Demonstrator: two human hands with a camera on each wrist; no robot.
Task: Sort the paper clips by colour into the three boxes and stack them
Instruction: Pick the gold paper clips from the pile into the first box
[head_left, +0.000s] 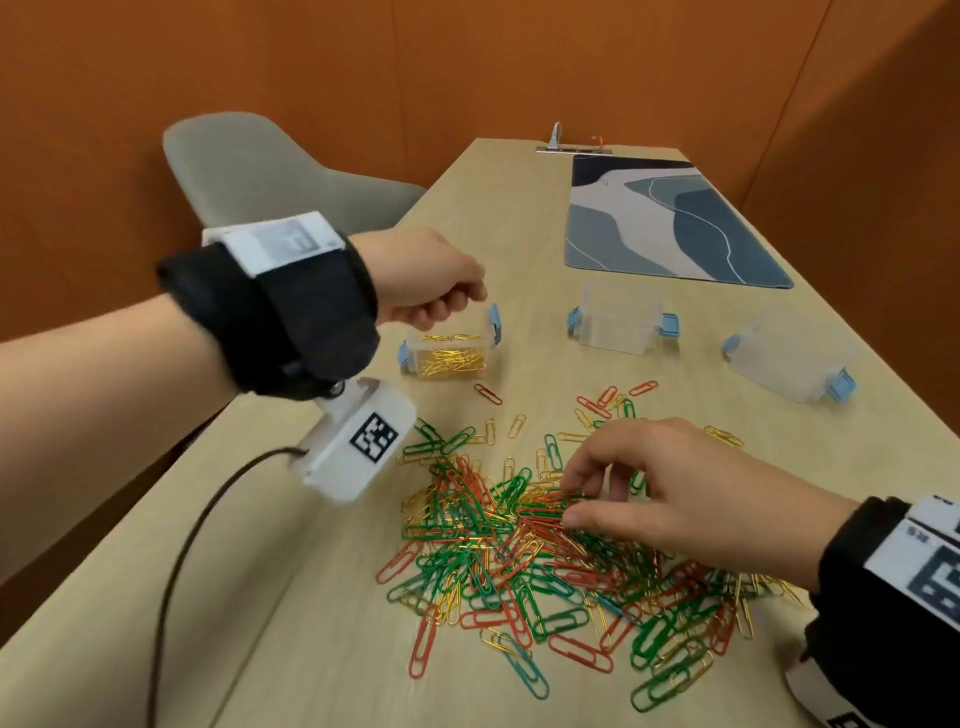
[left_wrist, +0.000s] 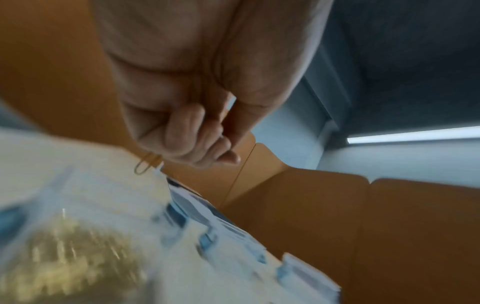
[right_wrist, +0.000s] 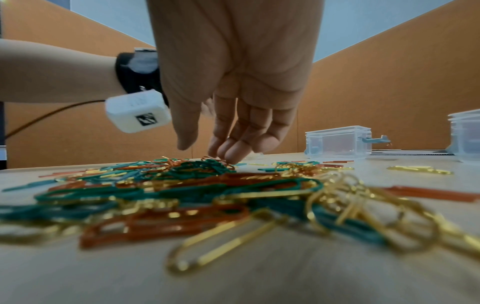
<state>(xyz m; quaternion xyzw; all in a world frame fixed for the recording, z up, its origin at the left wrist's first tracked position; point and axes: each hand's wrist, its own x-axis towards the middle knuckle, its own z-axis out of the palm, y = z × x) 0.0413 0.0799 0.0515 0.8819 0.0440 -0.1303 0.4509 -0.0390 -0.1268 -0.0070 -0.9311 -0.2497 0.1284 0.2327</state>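
Head view: left hand (head_left: 426, 283) curled above leftmost box (head_left: 449, 351), gold clips inside. Right hand (head_left: 670, 488) fingers loosely bent, tips in mixed clip pile (head_left: 545, 551) on worktop (head_left: 311, 623). Two clear boxes (head_left: 618, 325) further right.

Left wrist view: blurred; curled fingers (left_wrist: 182, 133) pinching gold clip (left_wrist: 145, 164).

Right wrist view: fingertips (right_wrist: 233, 152) touching pile, gripping nothing visible.
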